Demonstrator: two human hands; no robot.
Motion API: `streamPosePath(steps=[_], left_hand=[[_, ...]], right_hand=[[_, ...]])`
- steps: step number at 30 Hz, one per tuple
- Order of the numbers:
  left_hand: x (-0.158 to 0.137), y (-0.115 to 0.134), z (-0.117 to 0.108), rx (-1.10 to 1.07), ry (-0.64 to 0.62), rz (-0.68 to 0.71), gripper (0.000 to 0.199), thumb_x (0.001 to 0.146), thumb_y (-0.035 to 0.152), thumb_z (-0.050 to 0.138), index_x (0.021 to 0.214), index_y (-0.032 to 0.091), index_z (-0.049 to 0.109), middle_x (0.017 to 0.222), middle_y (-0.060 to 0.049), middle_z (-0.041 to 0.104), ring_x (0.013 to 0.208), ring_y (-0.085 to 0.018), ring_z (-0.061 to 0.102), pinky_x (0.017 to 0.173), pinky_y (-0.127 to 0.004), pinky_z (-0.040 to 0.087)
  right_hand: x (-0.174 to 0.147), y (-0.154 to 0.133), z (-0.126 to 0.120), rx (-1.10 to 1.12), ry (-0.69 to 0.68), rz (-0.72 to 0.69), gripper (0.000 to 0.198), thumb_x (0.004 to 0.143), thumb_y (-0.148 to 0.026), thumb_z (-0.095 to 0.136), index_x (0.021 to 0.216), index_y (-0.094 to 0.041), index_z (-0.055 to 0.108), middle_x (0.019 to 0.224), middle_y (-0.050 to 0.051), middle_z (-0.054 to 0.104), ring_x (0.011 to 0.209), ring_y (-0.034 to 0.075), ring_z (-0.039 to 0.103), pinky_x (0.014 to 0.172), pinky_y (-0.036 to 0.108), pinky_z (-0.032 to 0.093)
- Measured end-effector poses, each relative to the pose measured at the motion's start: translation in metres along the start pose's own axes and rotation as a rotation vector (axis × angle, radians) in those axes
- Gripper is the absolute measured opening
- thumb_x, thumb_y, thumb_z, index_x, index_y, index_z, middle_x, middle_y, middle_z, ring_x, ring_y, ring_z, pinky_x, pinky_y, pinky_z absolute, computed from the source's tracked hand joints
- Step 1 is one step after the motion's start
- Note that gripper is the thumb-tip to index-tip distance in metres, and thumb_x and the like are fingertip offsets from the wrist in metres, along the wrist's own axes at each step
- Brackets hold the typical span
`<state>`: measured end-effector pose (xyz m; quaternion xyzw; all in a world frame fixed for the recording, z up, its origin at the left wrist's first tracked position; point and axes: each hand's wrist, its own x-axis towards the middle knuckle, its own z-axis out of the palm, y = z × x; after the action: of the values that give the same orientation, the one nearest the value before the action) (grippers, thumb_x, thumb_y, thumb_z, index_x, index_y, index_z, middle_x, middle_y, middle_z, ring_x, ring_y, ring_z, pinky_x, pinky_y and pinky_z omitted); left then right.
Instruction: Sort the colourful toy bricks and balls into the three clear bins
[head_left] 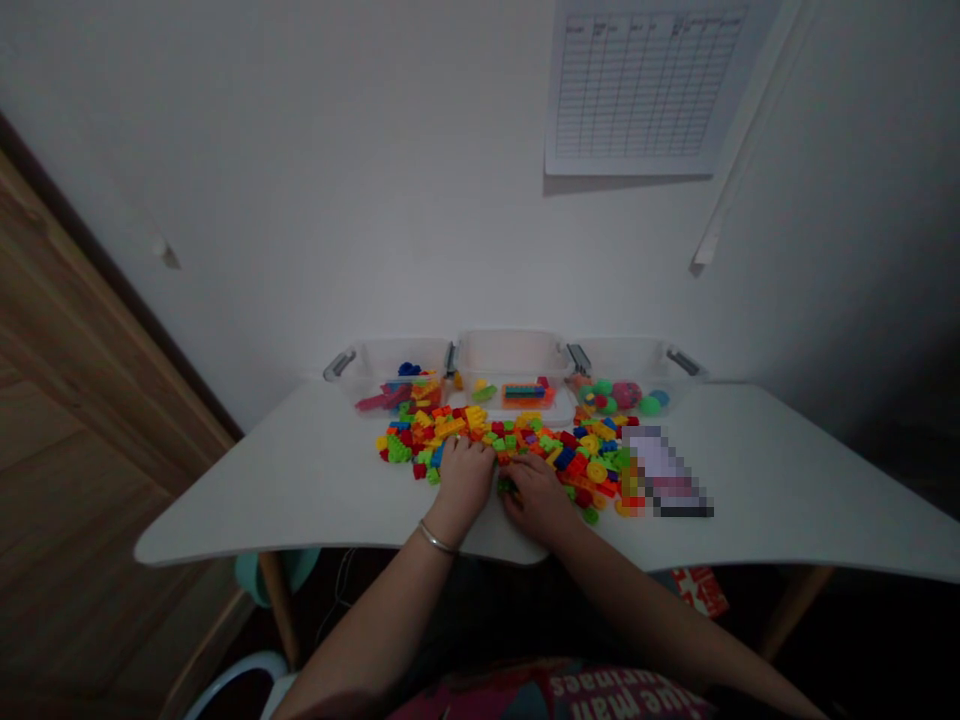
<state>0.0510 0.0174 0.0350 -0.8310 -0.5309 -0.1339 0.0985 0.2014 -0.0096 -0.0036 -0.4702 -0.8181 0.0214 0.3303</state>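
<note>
A wide heap of coloured plastic building bricks (450, 425) lies on the white table in front of me. My left hand (467, 472), with a silvery bangle at the wrist, rests at the near edge of the heap. Its fingers curl together over the bricks, and whatever they grip is hidden. Close beside it, my right hand (538, 495) is closed with bent fingers. Small dark green and red bricks (507, 484) show at its fingertips, between the two hands.
Three clear plastic bins stand along the wall: the left bin (375, 355) and middle bin (514, 350) hold toy pieces, the right bin (626, 355) holds balls. A pixelated flat object (667, 470) lies right of the heap. The white table (300, 490) has a curved front edge.
</note>
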Motion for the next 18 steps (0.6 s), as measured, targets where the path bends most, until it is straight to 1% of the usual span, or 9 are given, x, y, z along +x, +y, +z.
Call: streamPosePath(steps=[3,7,9,11,13,15,17,18], left_hand=[[0.002,0.0,0.001,-0.024,0.01,-0.007,0.024,0.088,0.017,0.045,0.09,0.018,0.069,0.089,-0.013,0.07,0.095,-0.029,0.059,0.089,-0.047,0.037],[0.002,-0.003,0.004,-0.036,0.023,-0.028,0.019,0.085,0.017,0.049,0.088,0.018,0.068,0.088,-0.012,0.07,0.094,-0.028,0.059,0.087,-0.045,0.039],[0.003,-0.005,0.005,-0.049,0.05,-0.056,0.015,0.081,0.018,0.054,0.088,0.018,0.067,0.089,-0.011,0.069,0.096,-0.027,0.058,0.087,-0.043,0.04],[0.005,-0.008,0.005,-0.113,0.081,-0.113,0.014,0.078,0.02,0.058,0.09,0.018,0.066,0.09,-0.009,0.069,0.097,-0.027,0.058,0.088,-0.041,0.042],[0.009,-0.015,0.004,-0.258,0.112,-0.193,0.02,0.077,0.021,0.061,0.097,0.018,0.065,0.092,-0.008,0.068,0.096,-0.025,0.059,0.087,-0.039,0.044],[0.015,-0.024,0.002,-0.485,0.16,-0.267,0.031,0.077,0.021,0.061,0.107,0.018,0.062,0.094,-0.006,0.067,0.091,-0.021,0.06,0.085,-0.035,0.046],[0.022,-0.037,-0.002,-0.75,0.241,-0.315,0.039,0.077,0.022,0.059,0.116,0.017,0.059,0.093,-0.004,0.066,0.081,-0.016,0.061,0.077,-0.03,0.049],[0.026,-0.044,-0.004,-0.856,0.29,-0.337,0.04,0.078,0.023,0.059,0.117,0.018,0.059,0.094,-0.003,0.065,0.075,-0.014,0.059,0.072,-0.028,0.049]], right_hand=[[0.0,0.0,0.0,0.001,-0.005,0.0,0.022,0.076,-0.012,0.058,0.097,-0.017,0.065,0.1,0.01,0.07,0.111,0.025,0.056,0.104,0.042,0.043],[0.0,0.0,0.0,0.003,-0.012,0.01,0.023,0.075,-0.012,0.06,0.098,-0.017,0.066,0.1,0.01,0.071,0.111,0.026,0.055,0.104,0.042,0.043],[0.0,0.0,0.001,0.005,-0.008,0.008,0.024,0.075,-0.013,0.06,0.099,-0.016,0.066,0.1,0.01,0.071,0.112,0.026,0.055,0.103,0.042,0.043],[-0.001,0.001,0.001,0.005,-0.002,0.008,0.025,0.075,-0.013,0.06,0.099,-0.016,0.066,0.101,0.01,0.071,0.112,0.026,0.055,0.103,0.042,0.044],[-0.001,0.001,0.001,0.006,-0.002,0.011,0.027,0.074,-0.012,0.061,0.101,-0.016,0.066,0.102,0.01,0.071,0.112,0.026,0.055,0.102,0.042,0.044],[-0.001,0.001,0.001,0.006,-0.005,0.018,0.027,0.075,-0.013,0.06,0.101,-0.017,0.066,0.103,0.01,0.071,0.114,0.026,0.055,0.103,0.042,0.044],[-0.002,0.002,0.001,0.006,-0.012,0.026,0.026,0.076,-0.014,0.06,0.101,-0.017,0.066,0.104,0.01,0.071,0.114,0.026,0.055,0.103,0.042,0.044],[-0.002,0.002,0.001,0.005,-0.015,0.029,0.026,0.076,-0.015,0.06,0.101,-0.017,0.066,0.104,0.01,0.071,0.114,0.026,0.055,0.103,0.042,0.044]])
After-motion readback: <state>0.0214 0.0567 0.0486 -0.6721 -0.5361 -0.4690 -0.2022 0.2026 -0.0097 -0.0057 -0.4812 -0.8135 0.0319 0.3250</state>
